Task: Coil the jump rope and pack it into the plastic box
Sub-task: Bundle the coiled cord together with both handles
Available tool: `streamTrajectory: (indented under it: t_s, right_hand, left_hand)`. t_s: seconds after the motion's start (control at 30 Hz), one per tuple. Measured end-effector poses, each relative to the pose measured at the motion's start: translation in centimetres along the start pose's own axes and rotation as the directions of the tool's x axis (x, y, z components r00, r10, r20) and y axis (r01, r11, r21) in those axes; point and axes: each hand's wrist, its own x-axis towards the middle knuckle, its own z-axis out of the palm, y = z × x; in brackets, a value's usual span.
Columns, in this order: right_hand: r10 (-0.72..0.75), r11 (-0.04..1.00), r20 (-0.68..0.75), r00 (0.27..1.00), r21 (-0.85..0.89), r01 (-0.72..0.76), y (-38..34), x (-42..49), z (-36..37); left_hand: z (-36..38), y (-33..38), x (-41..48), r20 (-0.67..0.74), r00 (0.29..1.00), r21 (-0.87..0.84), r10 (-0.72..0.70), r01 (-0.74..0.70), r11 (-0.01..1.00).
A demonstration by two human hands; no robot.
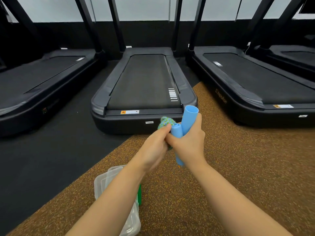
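The right treadmill (255, 86) reads "impulse" on its side; other labels are illegible. Both hands meet above the speckled brown floor (238, 167). The right hand (189, 142) grips two blue handles (187, 121); the left hand (155, 149) clenches the rope (166, 121). The box (102, 183) sits below the left forearm, near the black mat (51, 159).

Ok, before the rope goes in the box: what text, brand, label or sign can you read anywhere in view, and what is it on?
"impulse" (first letter unclear): side of the right treadmill.
Orange-and-white warning sticker on the middle treadmill: too small to read.
Similar sticker on the right treadmill: unreadable.
Small white tags on the treadmill fronts: blurred.
Jump rope handles, plastic box: no text visible.
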Motion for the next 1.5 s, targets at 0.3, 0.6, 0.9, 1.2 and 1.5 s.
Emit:
streamTrajectory:
  t_s: [0.3, 0.6, 0.9, 1.2, 1.5]
  right_hand:
    - [0.062, 0.994, -0.188, 0.98, -0.074, -0.077, 1.9, 0.6, 1.0]
    - [0.149, 0.975, 0.032, 0.988, 0.16, -0.152, 2.6, 2.3, -0.2]
    - [0.134, 0.95, 0.111, 0.985, 0.268, -0.159, 3.4, 2.6, 0.4]
    - [0.127, 0.873, 0.259, 0.957, 0.428, -0.232, 3.8, 2.1, 0.5]
    - [0.172, 0.901, 0.366, 0.915, 0.317, -0.296, 4.8, 1.8, 0.4]
  left_hand:
    - [-0.8, -0.4, 0.7, -0.251, 0.953, 0.452, 0.167, -0.037, 0.891]
    - [-1.8, -1.3, 1.7, -0.455, 0.809, 0.536, 0.372, -0.084, 0.84]
    - [-1.0, -2.0, 2.2, -0.276, 0.928, 0.536, 0.249, -0.066, 0.842]
    - [-1.1, -2.9, 2.2, -0.274, 0.951, 0.451, 0.142, -0.003, 0.892]
    - [-1.5, -4.2, 1.8, -0.306, 0.858, 0.678, 0.414, -0.109, 0.727]
